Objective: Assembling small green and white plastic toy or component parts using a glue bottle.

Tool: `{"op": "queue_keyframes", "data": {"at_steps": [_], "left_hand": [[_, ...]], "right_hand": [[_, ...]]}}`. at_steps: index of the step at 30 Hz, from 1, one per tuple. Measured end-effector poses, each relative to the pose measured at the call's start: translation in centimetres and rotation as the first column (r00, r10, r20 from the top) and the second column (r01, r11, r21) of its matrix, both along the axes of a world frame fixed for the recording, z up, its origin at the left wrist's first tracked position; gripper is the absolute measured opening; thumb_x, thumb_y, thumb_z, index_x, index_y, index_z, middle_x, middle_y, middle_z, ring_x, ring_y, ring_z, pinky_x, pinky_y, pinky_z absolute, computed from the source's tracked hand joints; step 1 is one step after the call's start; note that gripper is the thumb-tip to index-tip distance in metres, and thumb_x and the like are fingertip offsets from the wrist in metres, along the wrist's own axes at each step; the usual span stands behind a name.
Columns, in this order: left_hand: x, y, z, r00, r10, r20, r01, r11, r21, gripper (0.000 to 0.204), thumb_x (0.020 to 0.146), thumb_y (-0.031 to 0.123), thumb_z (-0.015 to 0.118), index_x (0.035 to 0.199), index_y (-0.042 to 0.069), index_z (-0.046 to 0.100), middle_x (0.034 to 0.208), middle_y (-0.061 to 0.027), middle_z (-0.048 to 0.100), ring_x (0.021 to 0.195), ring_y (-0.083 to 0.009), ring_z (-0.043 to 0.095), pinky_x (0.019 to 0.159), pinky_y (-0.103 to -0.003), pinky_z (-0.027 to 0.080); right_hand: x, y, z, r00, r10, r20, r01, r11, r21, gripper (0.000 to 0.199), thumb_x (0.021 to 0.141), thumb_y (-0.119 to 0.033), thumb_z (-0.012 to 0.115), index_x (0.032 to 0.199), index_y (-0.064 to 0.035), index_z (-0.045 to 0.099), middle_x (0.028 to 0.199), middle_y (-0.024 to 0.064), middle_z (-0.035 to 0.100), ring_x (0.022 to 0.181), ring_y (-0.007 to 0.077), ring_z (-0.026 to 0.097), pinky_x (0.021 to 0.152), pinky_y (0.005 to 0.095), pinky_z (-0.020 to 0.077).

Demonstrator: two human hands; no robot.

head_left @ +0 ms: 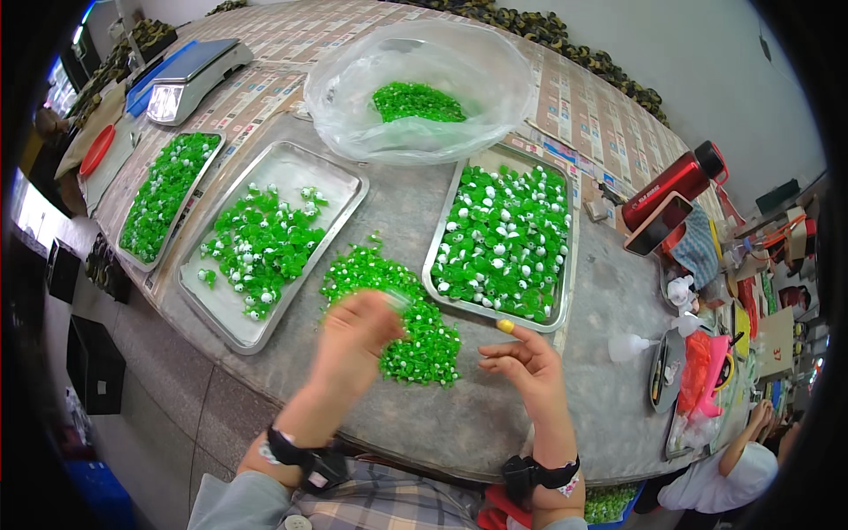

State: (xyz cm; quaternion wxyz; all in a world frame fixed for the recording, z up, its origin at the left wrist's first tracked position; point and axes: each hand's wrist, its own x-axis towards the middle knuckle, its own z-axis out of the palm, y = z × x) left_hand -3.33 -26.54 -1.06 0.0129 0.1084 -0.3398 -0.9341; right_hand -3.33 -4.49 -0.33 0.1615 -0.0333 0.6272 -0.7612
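Observation:
A loose pile of small green and white plastic pieces (402,314) lies on the grey table in front of me. My left hand (353,340) is blurred over the near side of the pile, fingers curled; whether it holds a piece I cannot tell. My right hand (523,358) hovers to the right of the pile with fingers apart, a yellow cover on one fingertip, nothing in it. Three metal trays hold more green pieces: a right one (555,322) packed full, a middle one (340,172) partly filled, a left one (215,141) full.
A clear plastic bag (420,84) with green pieces sits behind the trays. A scale (194,75) stands far left, a red bottle (671,185) and clutter at the right. Another person's arm (746,437) shows at lower right. The table edge (424,455) runs close to my body.

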Motion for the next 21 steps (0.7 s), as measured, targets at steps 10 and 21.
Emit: {"op": "queue_keyframes", "data": {"at_steps": [10,21], "left_hand": [[-1.6,-3.2,0.9,0.999,0.036,0.038,-0.045,0.953,0.301,0.023,0.084,0.020,0.045,0.098,0.002,0.048,0.081,-0.0038,0.054,0.067,-0.0091,0.052,0.056,-0.018,0.047],[-0.3,1.8,0.4,0.889,-0.452,0.069,0.456,0.866,-0.207,0.012,0.081,0.014,0.051,0.085,0.002,0.052,0.069,-0.0034,0.055,0.057,-0.0074,0.052,0.048,-0.020,0.043]], "right_hand": [[-0.7,-1.7,-0.6,0.889,0.206,-0.409,0.126,0.749,0.651,0.010,0.069,-0.010,0.060,0.078,-0.0040,0.057,0.070,0.0084,0.053,0.060,0.0214,0.053,0.053,0.0282,0.0415],[-0.4,-2.0,-0.4,0.799,0.523,-0.298,-0.027,0.526,0.850,0.015,0.067,-0.014,0.060,0.076,-0.0062,0.052,0.072,0.0076,0.050,0.070,0.0256,0.051,0.058,0.0347,0.0409]]}}
